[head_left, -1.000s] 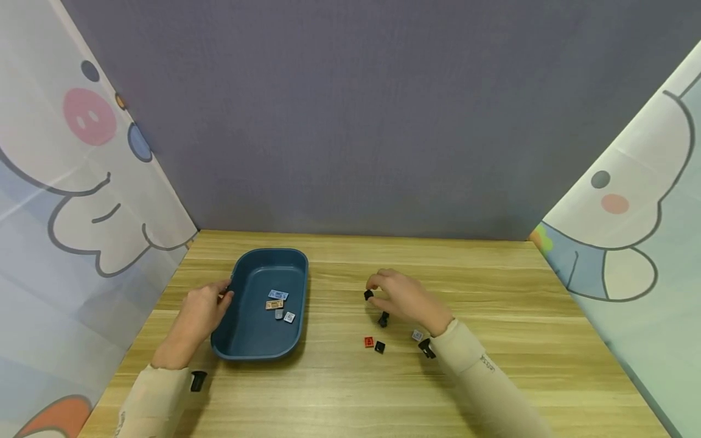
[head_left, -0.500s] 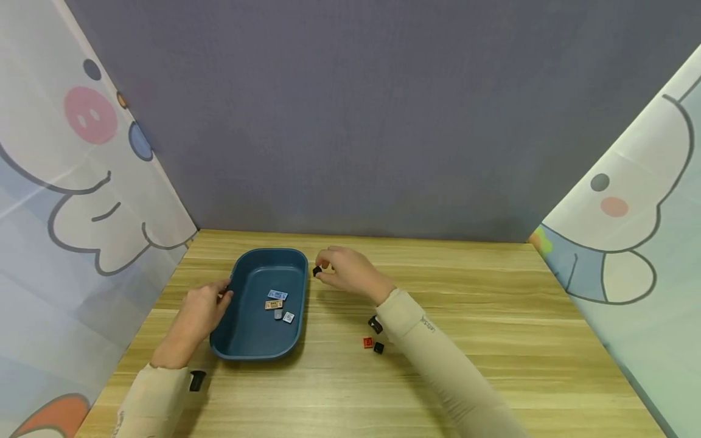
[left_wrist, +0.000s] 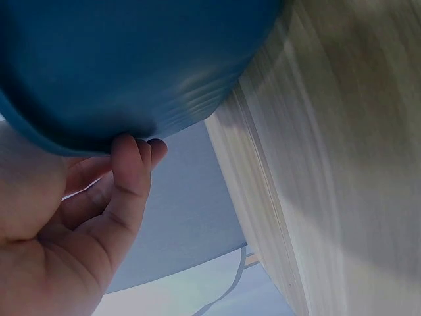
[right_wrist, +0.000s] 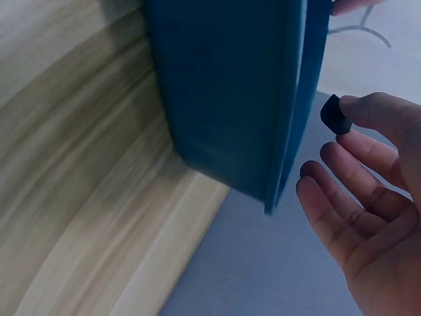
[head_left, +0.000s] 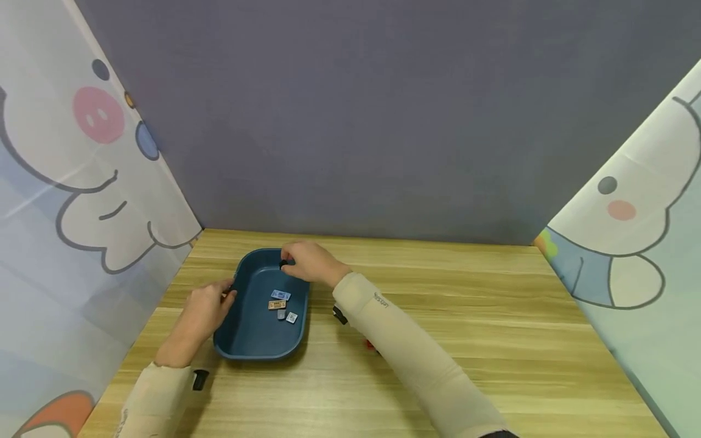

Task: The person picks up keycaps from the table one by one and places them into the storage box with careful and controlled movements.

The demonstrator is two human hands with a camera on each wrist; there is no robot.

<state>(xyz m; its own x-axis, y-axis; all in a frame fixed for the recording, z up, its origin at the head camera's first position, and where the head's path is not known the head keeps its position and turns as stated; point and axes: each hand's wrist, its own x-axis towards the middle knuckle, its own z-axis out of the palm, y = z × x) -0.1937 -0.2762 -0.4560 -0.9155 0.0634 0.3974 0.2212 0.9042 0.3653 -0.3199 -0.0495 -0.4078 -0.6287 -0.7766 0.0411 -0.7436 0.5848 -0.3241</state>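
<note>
- A small black piece (head_left: 283, 264) is pinched at the fingertips of the right hand (head_left: 306, 261), held above the far end of the blue tray (head_left: 241, 340).
- The left rim of the tray is touched by the left hand (head_left: 202, 310), its fingers curled against the outer wall (seen close in the left wrist view).
- Four small flat tiles (head_left: 280, 304) are lying inside the tray, near its middle.
- The tray is resting on the wooden desk (head_left: 493, 340); another black piece (head_left: 339, 315) is seen just right of the tray, beside the right sleeve.
</note>
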